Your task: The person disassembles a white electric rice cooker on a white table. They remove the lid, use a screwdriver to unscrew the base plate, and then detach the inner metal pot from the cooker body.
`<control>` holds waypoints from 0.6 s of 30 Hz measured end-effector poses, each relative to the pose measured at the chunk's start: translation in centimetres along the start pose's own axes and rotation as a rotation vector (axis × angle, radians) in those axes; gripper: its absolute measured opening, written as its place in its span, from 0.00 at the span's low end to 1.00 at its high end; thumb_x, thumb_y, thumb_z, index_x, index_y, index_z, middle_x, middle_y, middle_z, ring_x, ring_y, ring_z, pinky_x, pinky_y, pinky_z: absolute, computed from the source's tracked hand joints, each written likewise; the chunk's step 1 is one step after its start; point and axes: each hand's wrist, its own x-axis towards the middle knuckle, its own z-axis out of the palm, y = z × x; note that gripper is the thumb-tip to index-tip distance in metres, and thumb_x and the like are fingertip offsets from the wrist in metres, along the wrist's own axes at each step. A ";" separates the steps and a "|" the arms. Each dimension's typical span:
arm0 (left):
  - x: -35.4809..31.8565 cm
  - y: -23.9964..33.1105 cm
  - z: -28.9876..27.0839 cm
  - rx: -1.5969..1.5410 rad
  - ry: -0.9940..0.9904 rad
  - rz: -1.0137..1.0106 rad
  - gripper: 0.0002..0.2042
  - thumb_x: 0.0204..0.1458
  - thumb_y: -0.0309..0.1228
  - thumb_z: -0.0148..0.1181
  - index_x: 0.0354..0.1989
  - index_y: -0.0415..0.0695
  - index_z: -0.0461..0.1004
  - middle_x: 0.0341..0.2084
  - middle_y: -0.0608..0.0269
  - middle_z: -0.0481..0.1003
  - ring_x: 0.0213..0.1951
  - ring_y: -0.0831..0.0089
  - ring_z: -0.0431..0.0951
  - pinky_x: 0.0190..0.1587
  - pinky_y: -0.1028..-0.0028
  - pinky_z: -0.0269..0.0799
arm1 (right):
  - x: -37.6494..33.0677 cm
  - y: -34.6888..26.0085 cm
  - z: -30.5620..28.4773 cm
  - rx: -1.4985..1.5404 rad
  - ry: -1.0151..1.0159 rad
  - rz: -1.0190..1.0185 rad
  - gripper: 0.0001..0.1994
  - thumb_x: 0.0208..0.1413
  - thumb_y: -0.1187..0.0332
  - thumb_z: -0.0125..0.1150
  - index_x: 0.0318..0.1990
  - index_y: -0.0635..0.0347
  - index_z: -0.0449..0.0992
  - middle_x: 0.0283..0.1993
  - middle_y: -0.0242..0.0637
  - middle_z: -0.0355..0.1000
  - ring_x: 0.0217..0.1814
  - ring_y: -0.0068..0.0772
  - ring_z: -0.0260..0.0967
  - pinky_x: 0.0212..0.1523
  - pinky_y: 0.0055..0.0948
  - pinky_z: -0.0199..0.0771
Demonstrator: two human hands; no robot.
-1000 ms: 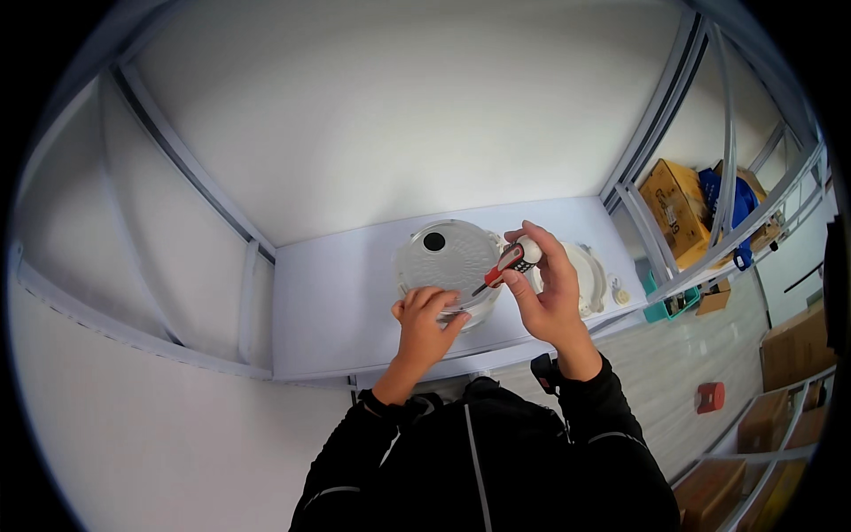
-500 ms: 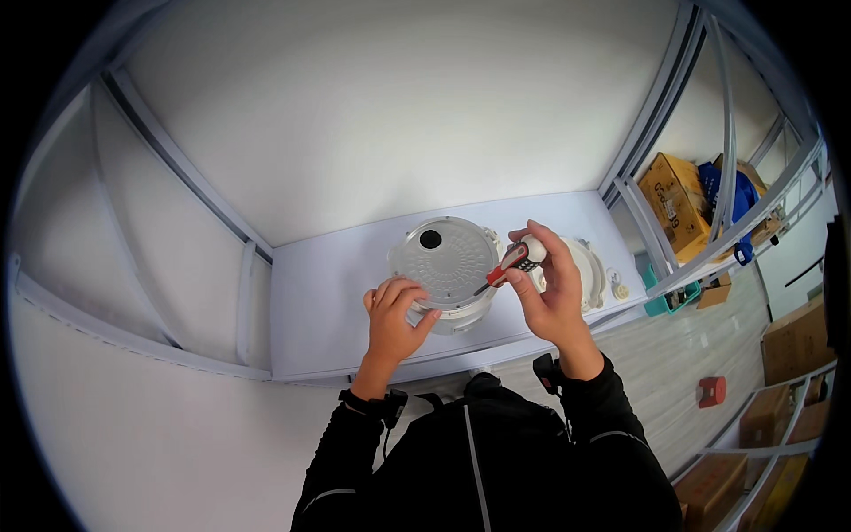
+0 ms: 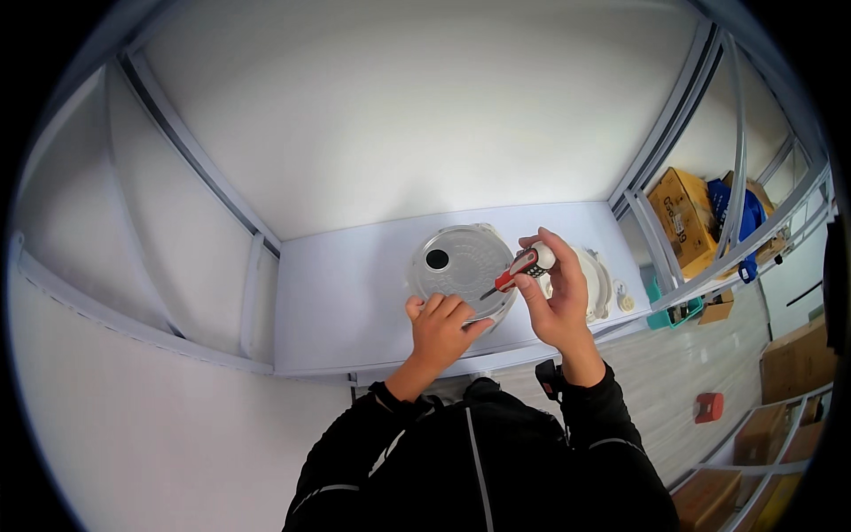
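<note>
The disc (image 3: 461,269), a round grey plate with a dark hole near its far-left edge, lay flat on the white surface (image 3: 346,293), close to the front edge and right in front of the person. The screwdriver (image 3: 517,269), red-handled with a pale cap, was pinched in the right hand (image 3: 554,301), whose fingers were closed round the handle; the tip slanted down and left onto the near-right part of the disc. The left hand (image 3: 441,326) sat at the disc's near edge, fingers curled, knuckles up, fingertips resting on the rim; I could not tell whether it gripped anything small.

A second earlier that left hand had been up beside the tool's shaft, nearly touching it. Half a second on it had dropped away to the disc's left, clear of the tool. By this moment it had come back in against the near rim, while the right hand had hardly shifted. To me that read as the left hand changing from guiding the tip to steadying the disc, so that the driving was left to the right.

Just right of the disc, partly behind the right hand, stood a white round housing (image 3: 596,279). Farther right of the disc, beyond the frame posts, sat cardboard boxes (image 3: 681,208).
</note>
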 end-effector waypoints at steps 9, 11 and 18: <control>0.1 -1.4 -1.9 -0.280 -0.019 -0.043 0.14 0.46 0.41 0.79 0.37 0.49 0.84 0.38 0.67 0.79 0.46 0.62 0.78 0.61 0.52 0.64 | -0.4 0.6 -1.4 -0.072 -0.009 0.007 0.31 0.61 0.77 0.71 0.71 0.66 0.68 0.59 0.50 0.77 0.61 0.40 0.77 0.65 0.38 0.72; -0.6 -2.7 -2.4 -0.349 0.005 -0.068 0.14 0.48 0.37 0.76 0.41 0.47 0.84 0.43 0.63 0.81 0.51 0.57 0.80 0.63 0.49 0.65 | -0.2 0.5 -1.5 -0.054 0.001 0.012 0.31 0.61 0.76 0.71 0.71 0.66 0.68 0.60 0.51 0.77 0.61 0.41 0.77 0.65 0.38 0.72; -1.0 -5.2 -3.4 -0.246 -0.118 0.021 0.10 0.52 0.32 0.72 0.42 0.46 0.84 0.49 0.63 0.83 0.58 0.57 0.80 0.67 0.49 0.64 | 0.0 0.5 -1.1 -0.020 -0.008 0.002 0.31 0.62 0.76 0.71 0.71 0.67 0.67 0.60 0.51 0.77 0.61 0.40 0.76 0.65 0.38 0.72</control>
